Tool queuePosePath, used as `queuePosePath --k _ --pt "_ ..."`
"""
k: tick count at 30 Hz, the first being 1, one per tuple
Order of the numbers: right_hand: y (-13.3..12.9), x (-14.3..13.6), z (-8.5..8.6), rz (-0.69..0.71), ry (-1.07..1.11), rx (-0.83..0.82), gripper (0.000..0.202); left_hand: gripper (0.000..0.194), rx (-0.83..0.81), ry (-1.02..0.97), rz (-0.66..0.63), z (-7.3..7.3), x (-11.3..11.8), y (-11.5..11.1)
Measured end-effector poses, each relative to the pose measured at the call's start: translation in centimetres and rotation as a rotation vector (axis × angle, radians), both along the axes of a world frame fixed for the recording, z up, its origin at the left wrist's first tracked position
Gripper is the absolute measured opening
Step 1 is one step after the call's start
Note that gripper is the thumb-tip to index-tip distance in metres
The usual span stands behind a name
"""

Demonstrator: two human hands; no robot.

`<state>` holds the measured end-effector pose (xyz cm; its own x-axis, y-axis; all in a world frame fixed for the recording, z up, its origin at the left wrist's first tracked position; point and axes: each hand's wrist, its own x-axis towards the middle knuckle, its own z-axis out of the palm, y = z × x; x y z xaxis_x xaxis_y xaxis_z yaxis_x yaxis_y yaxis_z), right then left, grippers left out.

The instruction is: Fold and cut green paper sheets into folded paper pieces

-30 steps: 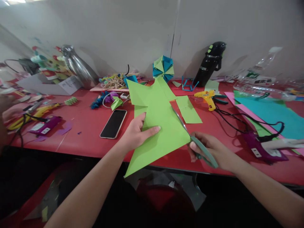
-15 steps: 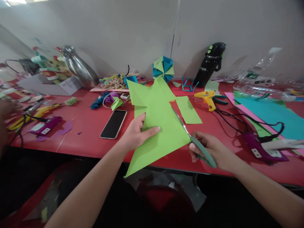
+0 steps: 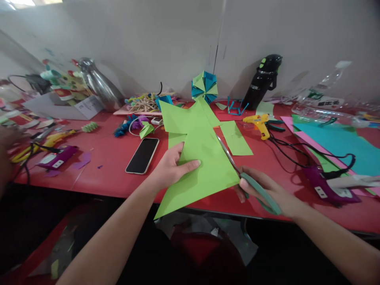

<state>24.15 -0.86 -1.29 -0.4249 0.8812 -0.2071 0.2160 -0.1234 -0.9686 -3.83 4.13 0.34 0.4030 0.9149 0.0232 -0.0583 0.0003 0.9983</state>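
Observation:
My left hand [image 3: 175,166] grips a large sheet of light green paper [image 3: 204,158] at its left side, thumb on top and fingers underneath. My right hand [image 3: 261,188] is closed round the green handles of a pair of scissors [image 3: 261,194]. Their blades lie along the sheet's right edge, pointing away from me and to the left. Just right of the blades, a smaller green paper rectangle [image 3: 236,138] rests on the table. A smartphone [image 3: 142,155] lies left of the sheet. Behind it stands a blue and green folded-paper ball [image 3: 204,86].
The red table [image 3: 113,178] holds a yellow glue gun [image 3: 258,124], a black flask [image 3: 263,81], coloured paper sheets [image 3: 341,142] and purple power strips [image 3: 329,186] with cables. A steel jug [image 3: 97,83] leans at the back left. Another person's hand [image 3: 10,138] shows at the left edge.
My right hand has shifted slightly right and toward me with the scissors, and their handles have turned a little. My left hand still grips the paper, almost unmoved.

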Motion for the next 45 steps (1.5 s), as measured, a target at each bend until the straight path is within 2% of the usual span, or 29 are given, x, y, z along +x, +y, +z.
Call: queuePosePath --k 7,10,14,18,26,34,45 --pt "0.1 0.0 0.2 0.022 0.016 0.025 0.036 0.047 -0.063 0.028 -0.068 0.4 0.0 -0.1" --pt "0.1 -0.1 0.2 -0.007 0.020 -0.017 0.039 0.046 -0.082 0.048 -0.098 0.5 0.1 -0.3" --pt "-0.1 -0.2 -0.1 -0.165 0.015 -0.112 0.041 0.044 -0.102 0.048 -0.130 0.3 0.4 -0.6" --pt "-0.2 -0.2 -0.5 -0.304 -0.042 -0.118 0.041 0.043 -0.106 0.035 -0.142 0.0 0.8 -0.8" --pt "0.0 -0.1 -0.7 -0.261 -0.095 -0.082 0.035 0.049 -0.077 0.060 -0.129 -0.3 0.9 -0.7" --pt "-0.2 -1.1 0.2 -0.233 0.055 -0.160 0.040 0.043 -0.046 0.100 -0.107 -0.2 1.1 -0.6" --pt "-0.1 -1.1 -0.2 -0.180 0.075 -0.150 0.035 0.043 -0.059 0.082 -0.120 -0.4 0.8 -0.7"
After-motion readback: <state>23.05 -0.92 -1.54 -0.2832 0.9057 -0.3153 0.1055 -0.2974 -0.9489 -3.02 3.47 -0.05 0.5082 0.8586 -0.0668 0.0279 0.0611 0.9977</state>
